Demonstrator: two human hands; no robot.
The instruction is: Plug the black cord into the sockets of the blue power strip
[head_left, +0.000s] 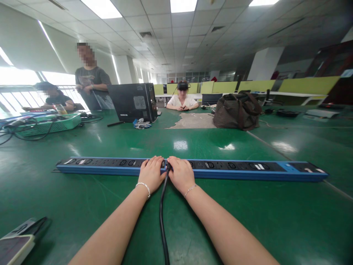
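A long blue and black power strip (239, 166) lies crosswise on the green table, its rows of sockets facing up. My left hand (151, 171) is wrapped over the strip just left of its middle, fingers bent across the top. Close beside it, my right hand (182, 173) grips the strip right of the middle; its fingertips and thumb are against the head of a black power cable (162, 217). This cable meets the strip between my hands and runs down towards me. The plug end is mostly hidden by my fingers.
On the left stands a green basket (52, 124) of cables; at lower left, a pale-edged device (18, 246). Farther back are a black computer case (132, 103), gloves (142, 123) and a dark bag (235, 110). A seated person (182, 99) faces me; two others are at left.
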